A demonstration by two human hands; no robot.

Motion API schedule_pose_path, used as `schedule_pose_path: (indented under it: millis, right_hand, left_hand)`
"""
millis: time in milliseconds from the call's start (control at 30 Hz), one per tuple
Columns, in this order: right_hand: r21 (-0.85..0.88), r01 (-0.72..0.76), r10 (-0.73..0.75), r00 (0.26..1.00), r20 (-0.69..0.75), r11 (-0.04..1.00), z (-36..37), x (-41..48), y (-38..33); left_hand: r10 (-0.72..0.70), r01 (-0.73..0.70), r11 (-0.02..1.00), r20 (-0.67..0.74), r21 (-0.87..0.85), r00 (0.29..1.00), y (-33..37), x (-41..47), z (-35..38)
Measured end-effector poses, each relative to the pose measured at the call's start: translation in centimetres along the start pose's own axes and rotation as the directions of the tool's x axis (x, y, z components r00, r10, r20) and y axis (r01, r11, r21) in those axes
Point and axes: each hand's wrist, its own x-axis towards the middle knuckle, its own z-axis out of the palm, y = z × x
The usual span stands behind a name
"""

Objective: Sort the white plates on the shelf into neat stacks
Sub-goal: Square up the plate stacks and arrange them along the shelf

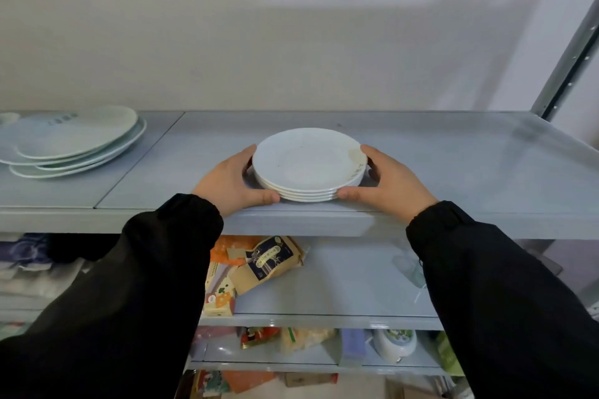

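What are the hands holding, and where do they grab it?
The stack of plates, by its edges: left hand on the left side, right hand on the right.

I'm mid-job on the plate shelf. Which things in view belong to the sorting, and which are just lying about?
Part of the job:
- small plate stack, held by the left hand and right hand
- untidy pile of larger plates, far left
- shelf under both

Just lying about, on the level below:
- brown packet
- yellow carton
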Motion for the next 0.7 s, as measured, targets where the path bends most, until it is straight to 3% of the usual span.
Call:
schedule_pose_path:
  millis: [333, 700]
  right_hand:
    - [-0.006, -0.063, 0.062, 0.998, -0.025, 0.998, -0.2, -0.5, 0.7]
    - [-0.002, 0.023, -0.023, 1.0, -0.003, 1.0, -0.2, -0.4, 0.2]
  left_hand:
    - [-0.025, 0.023, 0.998, -0.033, -0.053, 0.999, 0.4, -0.9, 0.1]
    - [0.015, -0.014, 0.998, 0.005, -0.062, 1.0, 0.8, -1.2, -0.2]
